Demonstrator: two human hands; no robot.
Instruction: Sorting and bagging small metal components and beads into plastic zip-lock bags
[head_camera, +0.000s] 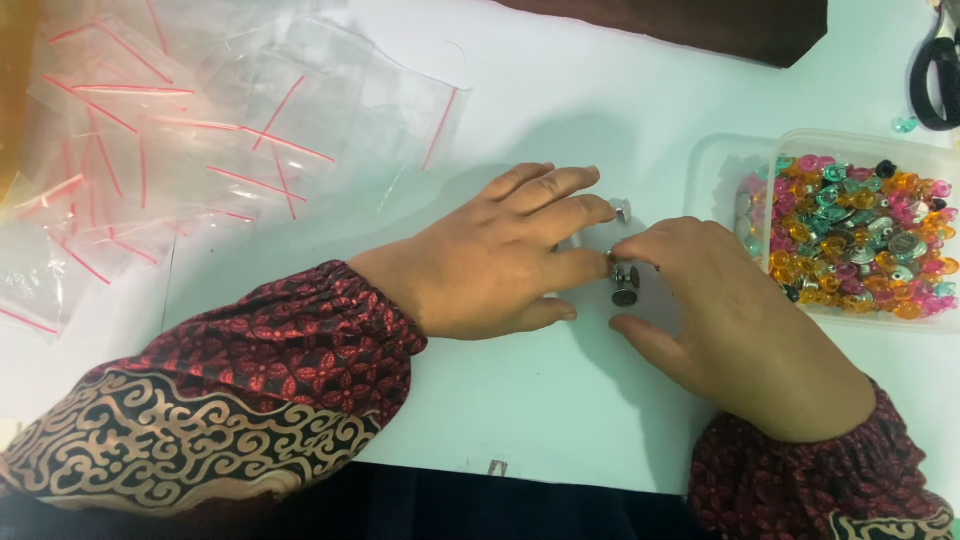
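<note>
Left hand (500, 255) laid palm-down on white table (540, 400), fingers spread flat, nothing gripped; fingertips rested against small metal studs (625, 283), seemingly to stop rolling. Right hand (735, 320) curled beside, thumb and forefinger pinched on same studs. One loose stud (621, 209) seen just beyond left fingertips. Clear plastic tub (860, 150) of coloured gem pieces (850, 235) kept near right hand, within reach. Red-striped zip bags (200, 150) piled far left. Scissors (940, 70) at top right edge.
</note>
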